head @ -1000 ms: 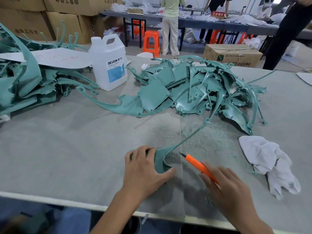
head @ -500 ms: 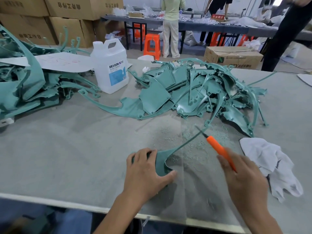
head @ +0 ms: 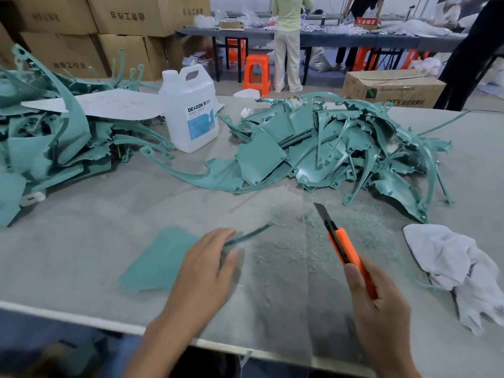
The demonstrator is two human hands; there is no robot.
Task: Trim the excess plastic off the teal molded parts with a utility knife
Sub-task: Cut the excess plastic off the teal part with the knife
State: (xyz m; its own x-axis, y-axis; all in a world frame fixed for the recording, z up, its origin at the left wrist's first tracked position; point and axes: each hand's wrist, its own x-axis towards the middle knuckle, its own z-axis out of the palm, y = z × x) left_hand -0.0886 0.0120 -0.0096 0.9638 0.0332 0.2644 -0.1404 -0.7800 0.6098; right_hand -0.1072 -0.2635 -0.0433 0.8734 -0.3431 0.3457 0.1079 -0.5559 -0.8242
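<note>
A flat teal molded part [head: 161,260] with a thin curved tail lies near the table's front edge. My left hand [head: 204,271] rests on its right side, blurred by motion, fingers roughly straight. My right hand [head: 379,309] grips an orange utility knife [head: 345,248] with the blade out, pointing up and away, lifted off the part to its right. A big heap of teal molded parts [head: 341,151] sits behind, and another teal pile [head: 46,143] at the left.
A white jug [head: 191,110] labelled DEXCON stands between the piles. A crumpled white cloth [head: 458,271] lies at the right. Teal shavings [head: 300,241] cover the grey table [head: 81,214]. Cardboard boxes, orange stools and standing people are behind.
The teal part has slid and turned to the left, now showing its broad flat panel. My left hand moved with it. The knife rose away from the part and points more upright.
</note>
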